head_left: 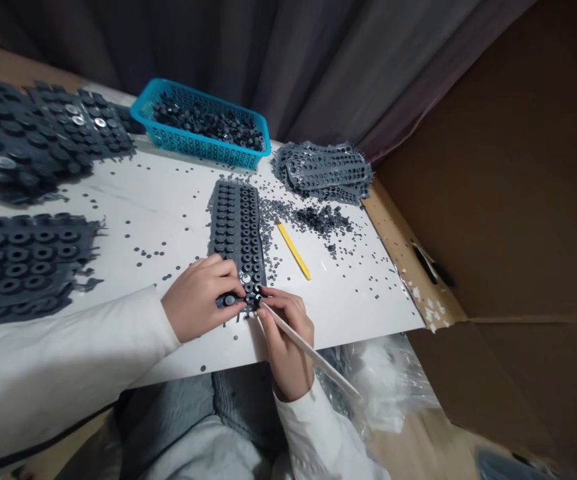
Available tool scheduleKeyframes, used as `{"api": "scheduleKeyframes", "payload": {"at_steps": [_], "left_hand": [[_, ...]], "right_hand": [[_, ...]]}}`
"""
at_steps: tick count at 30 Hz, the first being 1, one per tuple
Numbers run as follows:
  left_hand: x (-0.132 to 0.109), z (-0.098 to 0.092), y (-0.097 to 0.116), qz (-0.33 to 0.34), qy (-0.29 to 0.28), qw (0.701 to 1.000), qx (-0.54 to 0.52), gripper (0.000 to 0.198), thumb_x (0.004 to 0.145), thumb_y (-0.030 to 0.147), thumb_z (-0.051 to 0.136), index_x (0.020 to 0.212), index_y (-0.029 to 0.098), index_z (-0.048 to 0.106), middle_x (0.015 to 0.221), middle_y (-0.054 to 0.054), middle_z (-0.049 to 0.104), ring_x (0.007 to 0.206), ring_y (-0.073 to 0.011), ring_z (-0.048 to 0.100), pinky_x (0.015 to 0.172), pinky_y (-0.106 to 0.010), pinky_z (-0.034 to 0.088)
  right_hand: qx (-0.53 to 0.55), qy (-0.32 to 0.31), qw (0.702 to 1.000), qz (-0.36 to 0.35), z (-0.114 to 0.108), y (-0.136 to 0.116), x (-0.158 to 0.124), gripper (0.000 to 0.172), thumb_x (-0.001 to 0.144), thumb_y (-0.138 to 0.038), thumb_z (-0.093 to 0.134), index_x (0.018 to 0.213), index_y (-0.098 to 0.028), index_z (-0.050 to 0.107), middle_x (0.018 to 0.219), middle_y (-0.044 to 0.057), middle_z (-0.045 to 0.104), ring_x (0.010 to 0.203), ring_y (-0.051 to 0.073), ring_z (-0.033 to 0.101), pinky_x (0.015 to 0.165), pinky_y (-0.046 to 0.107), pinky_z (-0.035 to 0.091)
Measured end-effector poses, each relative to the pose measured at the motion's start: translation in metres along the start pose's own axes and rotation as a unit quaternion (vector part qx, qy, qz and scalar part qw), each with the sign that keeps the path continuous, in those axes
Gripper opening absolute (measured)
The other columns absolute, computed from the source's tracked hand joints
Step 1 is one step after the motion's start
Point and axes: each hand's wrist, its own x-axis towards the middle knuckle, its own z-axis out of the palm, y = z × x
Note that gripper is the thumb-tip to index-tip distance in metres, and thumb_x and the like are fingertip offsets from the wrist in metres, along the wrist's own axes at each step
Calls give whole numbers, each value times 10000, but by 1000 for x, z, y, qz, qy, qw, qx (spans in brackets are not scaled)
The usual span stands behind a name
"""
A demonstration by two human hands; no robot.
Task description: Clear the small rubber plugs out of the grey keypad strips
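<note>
A dark grey moulded rubber sheet [236, 227], covered in rows of round ring-shaped parts, lies lengthwise in front of me. At its near end, my left hand [203, 298] has fingers and thumb closed on the sheet's edge. My right hand [287, 340] grips a long, thin white stick [326, 367] between thumb and fingers. The stick's front end meets the near right corner of the sheet, close to my left fingertips. What exactly its tip touches is hidden by my fingers.
A blue plastic basket [203, 143] holds many small dark rubber parts. More moulded sheets [23, 257] lie left; punched sheets [323, 170] are stacked at back right. A yellow stick-like tool [293, 250] lies near a loose pile [323, 219]. Small discs litter the white tabletop [153, 193].
</note>
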Motion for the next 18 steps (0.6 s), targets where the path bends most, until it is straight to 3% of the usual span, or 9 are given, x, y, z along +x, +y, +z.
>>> {"api": "scheduleKeyframes", "payload": {"at_steps": [6, 12, 14, 16, 18], "left_hand": [[-1, -2, -6, -4, -17, 1000, -2, 108, 790, 312, 652, 812, 209, 678, 799, -21, 588, 799, -191, 518, 724, -318, 395], [-1, -16, -12, -2, -28, 1000, -8, 127, 742, 325, 657, 804, 216, 666, 838, -24, 599, 794, -191, 533, 744, -331, 383], [-1, -20, -12, 5, -43, 999, -3, 126, 730, 315, 643, 808, 217, 659, 852, -26, 602, 796, -191, 529, 740, -332, 375], [-1, -22, -12, 16, -56, 998, -1, 133, 716, 303, 636, 816, 215, 643, 852, -23, 602, 800, -191, 524, 738, -327, 369], [0, -23, -13, 22, -62, 998, -9, 123, 704, 275, 630, 804, 206, 615, 828, -17, 593, 795, -186, 518, 733, -317, 368]], "right_hand": [[82, 47, 992, 84, -6, 5, 4, 117, 873, -278, 568, 870, -183, 635, 1041, 93, 681, 1006, 211, 639, 875, 361, 516], [47, 105, 992, 58, -32, 12, 18, 118, 867, -289, 581, 848, -192, 646, 940, 62, 681, 915, 196, 642, 782, 320, 531], [39, 63, 997, 19, -35, 10, 22, 91, 860, -271, 602, 834, -199, 651, 864, 42, 666, 839, 177, 637, 734, 295, 527], [55, -47, 997, -40, -31, 6, 27, 49, 847, -237, 630, 840, -202, 664, 847, 40, 663, 809, 164, 637, 714, 277, 528], [75, -171, 976, -114, -23, 5, 31, 52, 840, -215, 649, 882, -201, 677, 887, 57, 673, 819, 161, 647, 721, 271, 538]]}}
